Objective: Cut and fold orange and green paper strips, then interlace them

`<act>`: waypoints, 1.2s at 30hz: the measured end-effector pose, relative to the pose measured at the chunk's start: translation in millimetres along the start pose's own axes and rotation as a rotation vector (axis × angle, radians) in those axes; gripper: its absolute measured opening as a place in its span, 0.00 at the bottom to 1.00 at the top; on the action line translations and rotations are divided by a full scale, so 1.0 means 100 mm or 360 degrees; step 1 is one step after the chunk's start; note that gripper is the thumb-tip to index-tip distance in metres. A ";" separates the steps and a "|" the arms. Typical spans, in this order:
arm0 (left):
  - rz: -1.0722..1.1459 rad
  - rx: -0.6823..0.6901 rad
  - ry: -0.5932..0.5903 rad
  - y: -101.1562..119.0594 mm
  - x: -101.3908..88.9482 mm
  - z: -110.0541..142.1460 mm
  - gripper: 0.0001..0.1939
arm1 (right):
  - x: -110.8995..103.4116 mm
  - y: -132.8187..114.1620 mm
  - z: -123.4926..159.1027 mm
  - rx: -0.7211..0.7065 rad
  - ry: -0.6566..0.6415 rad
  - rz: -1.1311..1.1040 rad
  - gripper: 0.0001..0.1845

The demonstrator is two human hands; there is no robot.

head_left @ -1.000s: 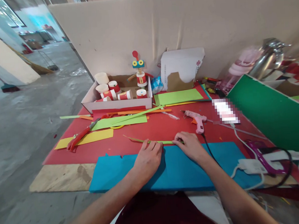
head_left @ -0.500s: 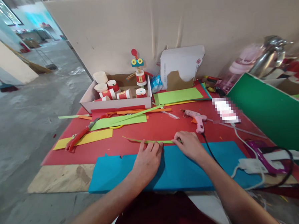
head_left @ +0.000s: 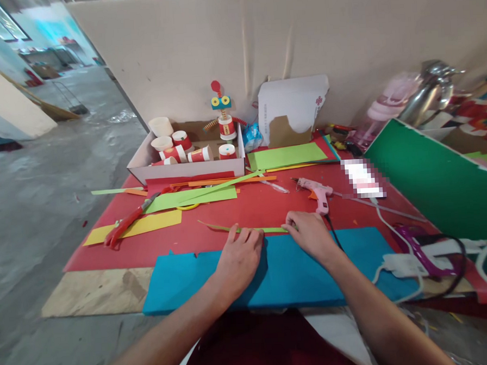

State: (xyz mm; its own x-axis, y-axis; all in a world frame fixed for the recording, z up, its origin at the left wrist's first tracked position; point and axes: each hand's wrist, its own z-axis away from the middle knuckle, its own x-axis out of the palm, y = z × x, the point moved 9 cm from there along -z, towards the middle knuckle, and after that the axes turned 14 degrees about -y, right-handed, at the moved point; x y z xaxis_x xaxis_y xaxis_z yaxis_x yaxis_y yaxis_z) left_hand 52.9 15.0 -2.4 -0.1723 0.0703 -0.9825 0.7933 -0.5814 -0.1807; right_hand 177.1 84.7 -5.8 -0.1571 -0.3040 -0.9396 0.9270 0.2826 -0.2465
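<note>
The narrow, light-green paper strip (head_left: 274, 230) lies across the red-covered tabletop (head_left: 213, 222), just beside the far edge of the flat blue sheet (head_left: 313, 271). The right hand (head_left: 309, 234) pinches its right end; the left hand (head_left: 241, 259) rests its fingers upon it, but whether this grip closes underneath, one cannot tell. The strip should be very light, flexible and easily creased or torn, so it is best held gently near both ends, with flat fingers.
</note>
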 end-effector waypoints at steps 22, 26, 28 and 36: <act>0.0005 -0.0021 -0.0025 0.00 0.04 0.02 0.19 | 0.46 -0.62 0.47 -0.0403 0.0116 0.0180 0.33; 0.0024 -0.0006 -0.0036 0.00 0.04 0.03 0.19 | 0.47 -0.56 0.45 -0.0360 0.0075 0.0197 0.32; 0.0031 -0.0014 -0.0026 0.00 0.04 0.03 0.19 | 0.46 -0.52 0.46 -0.0346 0.0084 0.0198 0.32; 0.0041 -0.0008 -0.0038 -0.04 0.04 0.04 0.20 | 0.43 -0.32 0.48 -0.0268 0.0075 0.0184 0.32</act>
State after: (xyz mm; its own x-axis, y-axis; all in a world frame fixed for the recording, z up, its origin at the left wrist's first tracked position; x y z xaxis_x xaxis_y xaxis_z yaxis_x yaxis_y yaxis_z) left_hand 46.8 14.1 -5.2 -0.1656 0.0356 -0.9855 0.8004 -0.5789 -0.1555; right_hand 157.0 19.1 -26.5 -0.0725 -0.2187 -0.9731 0.8706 0.4622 -0.1688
